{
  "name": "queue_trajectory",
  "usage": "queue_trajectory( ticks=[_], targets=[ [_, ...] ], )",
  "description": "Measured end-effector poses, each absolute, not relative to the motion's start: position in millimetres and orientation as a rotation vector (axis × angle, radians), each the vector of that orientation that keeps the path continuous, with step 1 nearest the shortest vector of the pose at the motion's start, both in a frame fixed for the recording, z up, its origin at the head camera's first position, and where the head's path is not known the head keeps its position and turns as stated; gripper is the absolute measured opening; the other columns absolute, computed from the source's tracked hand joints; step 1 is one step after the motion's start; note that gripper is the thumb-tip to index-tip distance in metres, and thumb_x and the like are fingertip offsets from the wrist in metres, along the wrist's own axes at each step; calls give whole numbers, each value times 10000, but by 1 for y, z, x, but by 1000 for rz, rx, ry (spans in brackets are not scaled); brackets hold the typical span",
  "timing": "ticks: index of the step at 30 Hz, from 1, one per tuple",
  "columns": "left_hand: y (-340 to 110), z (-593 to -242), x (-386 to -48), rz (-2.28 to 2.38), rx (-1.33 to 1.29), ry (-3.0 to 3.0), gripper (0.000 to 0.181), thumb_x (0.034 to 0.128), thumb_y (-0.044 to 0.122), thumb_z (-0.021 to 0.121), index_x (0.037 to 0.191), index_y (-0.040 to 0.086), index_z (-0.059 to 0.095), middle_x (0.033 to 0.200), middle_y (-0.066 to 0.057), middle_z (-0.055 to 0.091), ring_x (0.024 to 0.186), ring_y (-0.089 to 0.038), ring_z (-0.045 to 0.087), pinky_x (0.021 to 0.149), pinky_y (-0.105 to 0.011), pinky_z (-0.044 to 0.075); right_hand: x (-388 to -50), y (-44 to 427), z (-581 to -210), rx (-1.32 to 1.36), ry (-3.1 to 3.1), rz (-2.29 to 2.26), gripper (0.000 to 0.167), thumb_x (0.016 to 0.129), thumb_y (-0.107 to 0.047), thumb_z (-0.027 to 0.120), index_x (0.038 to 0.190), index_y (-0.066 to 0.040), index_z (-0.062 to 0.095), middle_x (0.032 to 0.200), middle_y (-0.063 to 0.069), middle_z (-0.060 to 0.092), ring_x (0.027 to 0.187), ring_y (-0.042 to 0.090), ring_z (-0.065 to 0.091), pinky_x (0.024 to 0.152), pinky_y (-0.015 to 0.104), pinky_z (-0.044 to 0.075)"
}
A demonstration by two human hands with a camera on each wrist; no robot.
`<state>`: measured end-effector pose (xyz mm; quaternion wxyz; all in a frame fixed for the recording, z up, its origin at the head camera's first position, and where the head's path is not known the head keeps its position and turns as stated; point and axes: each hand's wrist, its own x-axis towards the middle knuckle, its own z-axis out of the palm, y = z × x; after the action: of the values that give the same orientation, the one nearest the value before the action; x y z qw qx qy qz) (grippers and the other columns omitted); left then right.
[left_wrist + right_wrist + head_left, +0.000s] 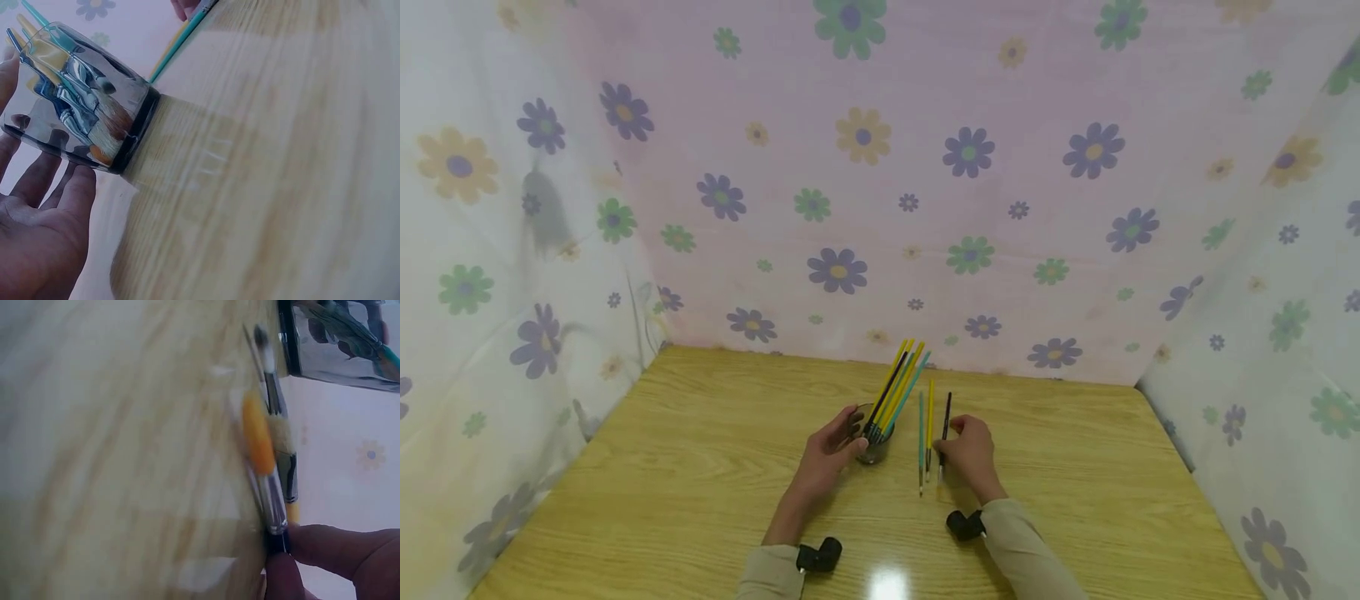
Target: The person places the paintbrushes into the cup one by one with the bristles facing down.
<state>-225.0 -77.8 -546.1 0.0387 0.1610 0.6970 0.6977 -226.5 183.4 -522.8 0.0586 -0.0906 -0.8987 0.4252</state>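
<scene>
A clear glass (pixel 874 457) holds several brushes, handles up, yellow, teal and dark. My left hand (pixel 823 462) grips its side, thumb in front and fingers behind; in the left wrist view, bristles rest near the dark base of the glass (pixel 145 125). To the right, my right hand (pixel 973 454) pinches a dark brush (pixel 947 417) between thumb and finger. In the right wrist view this brush (pixel 273 503) has orange bristles. Beside it lie a yellow brush (pixel 931 412) and a teal brush (pixel 921 429), bristles toward the near edge.
The wood-grain table (pixel 700 467) is bordered by flowered cloth (pixel 917 167) at the back and on both sides. A black wrist camera (pixel 820 556) sits at the left cuff, another (pixel 965 525) at the right cuff.
</scene>
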Motion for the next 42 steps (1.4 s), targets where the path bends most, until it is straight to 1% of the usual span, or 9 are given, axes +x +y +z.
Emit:
queue_trajectory(
  ticks=[2,4,7,9,17,22,24,34,42],
  targets=[
    [-79,-545,-225,2139,489,2135,664,984,97,678,1566,17,370,1516,-191,504,1404,-377,480,1200,-459,375,-227,183,-521,-241,-2744,1237,427,784,-16,802,1152,150,663,1128,287,675,1063,425,647,904,539,578],
    [-79,-546,-226,2147,485,2123,663,983,91,677,1566,14,370,1517,-195,502,1405,-378,478,1198,-441,380,-228,182,-519,-217,-2775,1192,329,778,10,776,1062,145,679,1006,265,683,901,367,648,745,458,586],
    [-79,-546,-226,2160,472,2103,657,982,82,676,1563,19,378,1515,-193,505,1406,-373,478,1199,-418,383,-229,183,-515,-197,-2820,1145,265,756,24,749,986,131,674,842,204,650,707,262,567,563,337,481],
    [-79,-546,-226,2163,478,2097,657,983,84,675,1564,15,374,1518,-201,499,1407,-381,475,1206,-442,372,-230,183,-513,-198,-2848,1121,255,747,9,743,960,122,661,781,175,615,659,238,517,525,316,442],
    [-80,-545,-225,2140,504,2114,671,990,123,676,1570,12,358,1527,-201,488,1411,-380,470,1209,-467,360,-235,184,-513,-236,-2879,1125,312,734,-54,752,991,88,648,844,178,627,751,300,574,619,410,529],
    [-79,-544,-225,2143,516,2116,675,991,129,674,1568,-5,349,1532,-229,470,1414,-410,454,1206,-471,362,-235,186,-517,-293,-2854,1205,543,753,-59,745,1237,149,612,1114,273,682,1025,412,657,869,531,591],
    [-79,-543,-224,2143,512,2118,671,992,128,672,1567,-4,352,1531,-225,472,1415,-408,454,1205,-467,362,-234,187,-517,-317,-2819,1285,598,772,-46,740,1312,153,575,1183,282,674,1101,421,649,918,538,587],
    [-76,-543,-228,2143,465,2131,643,985,93,676,1556,19,392,1513,-217,498,1404,-396,473,1197,-465,377,-228,194,-515,-425,-2613,1633,503,812,38,691,1299,121,601,1164,266,663,1057,364,642,782,359,610],
    [-77,-543,-225,2145,482,2128,654,984,90,676,1559,3,375,1518,-210,494,1404,-388,475,1197,-436,383,-218,190,-512,-431,-2436,1898,542,859,59,631,1390,107,534,1266,313,597,1013,313,672,718,324,628]
  ],
)
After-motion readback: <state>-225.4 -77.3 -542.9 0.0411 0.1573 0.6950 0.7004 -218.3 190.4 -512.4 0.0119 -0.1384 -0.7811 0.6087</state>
